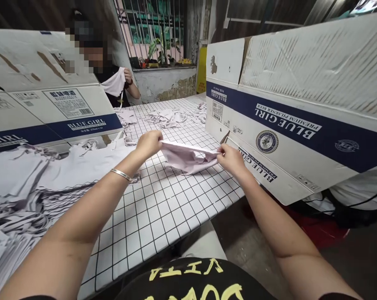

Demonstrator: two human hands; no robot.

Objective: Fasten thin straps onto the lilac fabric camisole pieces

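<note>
A thin, pale pink cloth garment [188, 161] is stretched between my two hands above the checked tabletop [163, 204]. My left hand [149, 144], a silver bangle on its wrist, pinches the garment's upper left corner. At the opposite corner, the fingers of my right hand [230, 158] are closed on the same edge. The top edge is pulled nearly straight, and the lower part hangs in loose folds with an opening near the right. Which kind of garment it is, I cannot tell.
Layered stacks of similar pale garments [66, 175] lie at the left. Loose pieces [169, 117] are spread at the far end. Large beer cartons stand left [79, 112] and right [288, 112], the right one overlapping the table edge. Across the table, a person [113, 83] holds up another pale piece.
</note>
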